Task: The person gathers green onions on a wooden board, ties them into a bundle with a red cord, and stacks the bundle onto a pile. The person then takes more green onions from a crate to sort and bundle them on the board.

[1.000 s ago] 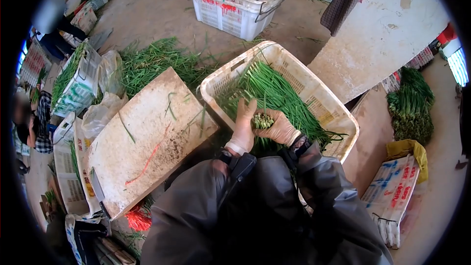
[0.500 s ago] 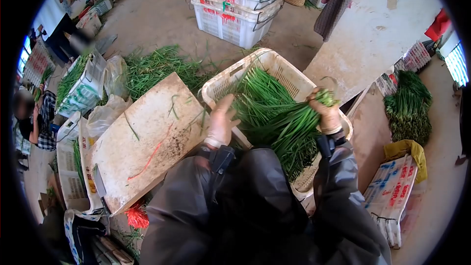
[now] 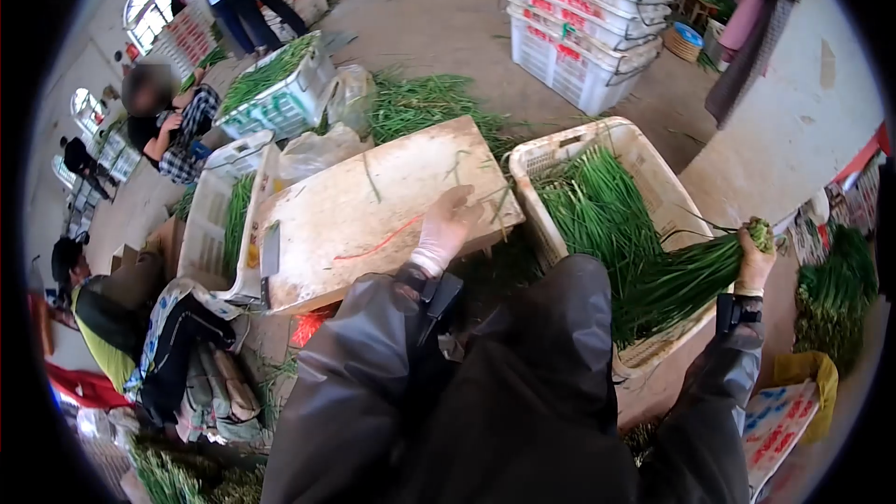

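My right hand (image 3: pixel 754 266), gloved, is closed around the pale root end of a bunch of green chives (image 3: pixel 691 275). The bunch stretches across the right side of a white plastic crate (image 3: pixel 551 235), its leaf ends hanging inside. More chives (image 3: pixel 597 196) lie in that crate. Fingers stretched and holding nothing, my gloved left hand (image 3: pixel 446 229) is over the right part of a pale board (image 3: pixel 401 177); whether it touches the board I cannot tell. A red string (image 3: pixel 378 241) lies left of that hand. On the board's left edge rests a knife (image 3: pixel 271 250).
Stacked white crates (image 3: pixel 574 61) stand ahead, near loose chives (image 3: pixel 434 112) on the floor. Crates with chives (image 3: pixel 271 84) are at the left, where a person in a checked garment (image 3: pixel 182 145) sits. A chive pile (image 3: pixel 835 289) lies far right.
The view has turned left, shifting the scene rightward. My right hand has drawn the bunch out past the crate's right rim. My left hand has moved from the crate's edge to over the board.
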`<state>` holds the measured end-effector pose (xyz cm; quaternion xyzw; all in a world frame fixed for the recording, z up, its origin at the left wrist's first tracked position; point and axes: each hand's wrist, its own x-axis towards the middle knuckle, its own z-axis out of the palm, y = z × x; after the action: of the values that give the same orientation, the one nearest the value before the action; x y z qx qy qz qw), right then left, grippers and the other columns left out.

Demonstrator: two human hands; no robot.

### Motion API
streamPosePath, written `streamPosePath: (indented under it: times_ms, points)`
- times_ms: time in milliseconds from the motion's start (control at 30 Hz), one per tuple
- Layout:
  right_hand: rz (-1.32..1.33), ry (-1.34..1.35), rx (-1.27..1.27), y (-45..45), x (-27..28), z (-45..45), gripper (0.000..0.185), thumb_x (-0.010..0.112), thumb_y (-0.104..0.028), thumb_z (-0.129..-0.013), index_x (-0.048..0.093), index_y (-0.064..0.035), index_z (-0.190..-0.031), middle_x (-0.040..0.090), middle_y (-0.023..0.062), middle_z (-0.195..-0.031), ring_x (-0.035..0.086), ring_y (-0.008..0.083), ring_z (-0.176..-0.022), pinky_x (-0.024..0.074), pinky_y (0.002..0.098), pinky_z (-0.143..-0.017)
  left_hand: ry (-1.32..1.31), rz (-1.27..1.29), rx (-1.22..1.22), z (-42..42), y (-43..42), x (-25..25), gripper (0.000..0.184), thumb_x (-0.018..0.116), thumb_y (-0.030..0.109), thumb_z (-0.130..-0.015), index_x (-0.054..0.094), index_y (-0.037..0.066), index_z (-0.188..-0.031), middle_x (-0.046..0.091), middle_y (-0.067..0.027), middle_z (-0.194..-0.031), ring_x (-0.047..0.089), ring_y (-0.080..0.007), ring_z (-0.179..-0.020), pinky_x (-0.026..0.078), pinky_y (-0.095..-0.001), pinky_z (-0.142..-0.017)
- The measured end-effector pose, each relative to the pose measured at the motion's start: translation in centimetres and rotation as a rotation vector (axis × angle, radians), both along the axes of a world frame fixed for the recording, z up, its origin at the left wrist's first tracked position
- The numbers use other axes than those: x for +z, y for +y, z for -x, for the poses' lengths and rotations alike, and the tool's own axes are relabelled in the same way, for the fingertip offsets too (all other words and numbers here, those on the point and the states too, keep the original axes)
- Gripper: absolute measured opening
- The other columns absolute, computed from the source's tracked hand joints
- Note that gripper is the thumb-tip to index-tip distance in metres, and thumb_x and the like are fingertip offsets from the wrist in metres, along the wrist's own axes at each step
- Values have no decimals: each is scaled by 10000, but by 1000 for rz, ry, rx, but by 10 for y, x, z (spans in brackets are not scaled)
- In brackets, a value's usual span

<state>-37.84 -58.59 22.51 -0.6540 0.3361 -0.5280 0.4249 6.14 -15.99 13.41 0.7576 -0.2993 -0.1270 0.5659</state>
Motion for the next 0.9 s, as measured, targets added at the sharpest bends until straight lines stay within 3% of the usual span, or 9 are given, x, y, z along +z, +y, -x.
streamPosePath:
  times_ms: [67,100,200,233,367,600,733,867,900]
  points:
    - [-71,-146,85,-4,-3,-4,312,778,4,-891,686,10,-1189,704,35,-1061,671,148,-940,541,281,-878,-131,-90,51,-11,26,-9,525,776,202,-939,621,-20,-1388,731,-176,-1254,663,-259,-1194,493,-347,-1054]
    - [-97,-168,105,0,0,-12,332,781,4,-891,676,15,-1206,699,37,-1074,669,154,-959,538,286,-895,-126,-231,9,-9,45,11,642,781,281,-932,563,-30,-1451,662,-244,-1377,625,-345,-1297,473,-371,-1106]
    - [-26,-126,176,11,8,-51,350,785,1,-890,672,10,-1222,696,35,-1076,664,151,-971,532,282,-911,-433,-351,159,-29,96,-65,789,766,469,-899,528,9,-1494,519,-262,-1533,532,-410,-1398,447,-474,-1137]
    - [-24,-95,183,25,19,-69,352,788,-1,-887,674,8,-1220,696,37,-1083,662,148,-988,528,284,-923,-552,-649,173,-32,113,-74,919,731,541,-909,383,51,-1604,340,-241,-1667,372,-427,-1516,331,-571,-1210]
    - [70,-70,215,72,65,-147,352,783,-10,-892,672,17,-1224,697,46,-1093,662,142,-974,527,291,-904,-579,-729,89,-41,147,-97,963,679,586,-926,300,70,-1645,273,-224,-1705,267,-447,-1562,215,-683,-1222]
    - [94,-386,433,158,148,-286,299,741,-28,-961,652,-11,-1246,695,41,-1070,666,149,-974,538,307,-903,-532,-779,-30,-56,183,-115,980,660,623,-930,276,87,-1655,296,-220,-1690,246,-425,-1575,213,-672,-1232]
    - [-317,-635,743,206,155,-381,245,746,-70,-964,679,-62,-1199,721,24,-1072,692,174,-964,557,340,-896,-576,-768,-48,-56,190,-116,993,678,648,-902,309,101,-1644,287,-218,-1691,245,-419,-1574,234,-672,-1226]
    - [-637,-608,710,276,126,-477,170,774,-178,-941,705,-99,-1075,742,43,-1031,711,223,-893,571,396,-889,-584,-778,-79,-56,192,-120,956,676,681,-883,389,136,-1615,279,-217,-1694,242,-461,-1563,219,-697,-1217]
    - [-710,-617,816,291,111,-495,150,771,-179,-944,699,-107,-1054,736,39,-1005,707,223,-890,570,391,-869,-591,-792,-93,-57,192,-119,947,674,691,-878,409,148,-1607,277,-216,-1695,241,-474,-1560,213,-708,-1213]
